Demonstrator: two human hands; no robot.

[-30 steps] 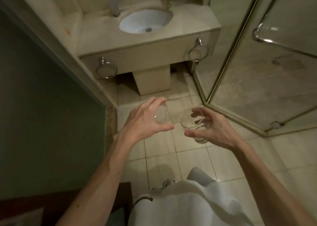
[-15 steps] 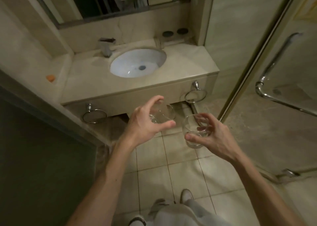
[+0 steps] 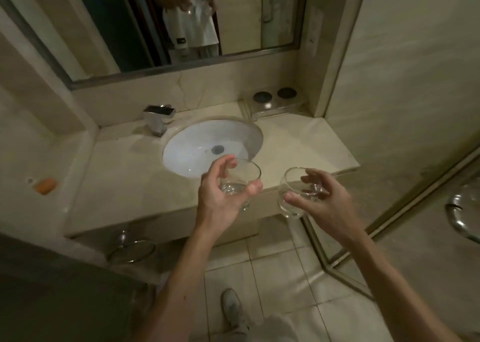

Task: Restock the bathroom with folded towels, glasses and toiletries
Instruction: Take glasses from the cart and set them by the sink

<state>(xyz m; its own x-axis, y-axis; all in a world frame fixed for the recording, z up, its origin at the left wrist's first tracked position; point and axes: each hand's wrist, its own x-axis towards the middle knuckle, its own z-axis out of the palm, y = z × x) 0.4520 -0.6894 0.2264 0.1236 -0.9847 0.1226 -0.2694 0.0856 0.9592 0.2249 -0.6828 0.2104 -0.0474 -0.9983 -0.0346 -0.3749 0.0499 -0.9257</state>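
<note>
My left hand point(image 3: 220, 193) grips a clear drinking glass point(image 3: 242, 176) from its side, thumb and fingers curled round it. My right hand point(image 3: 322, 198) holds a second clear glass point(image 3: 292, 185) the same way. Both glasses hang in the air over the front edge of the beige marble counter point(image 3: 124, 185), just right of the white oval sink point(image 3: 202, 147). At the counter's back right corner lies a clear tray point(image 3: 275, 105) with two dark round coasters.
A chrome tap point(image 3: 158, 118) stands left of the sink. An orange soap bar point(image 3: 45, 185) lies on the left ledge. A towel ring point(image 3: 132, 249) hangs under the counter. The glass shower door point(image 3: 415, 211) with its chrome handle is at the right. The mirror point(image 3: 181, 24) is above.
I have stepped closer to the counter and the view has tilted up. Both hands with their glasses now hang over the counter's front edge instead of over the floor.
</note>
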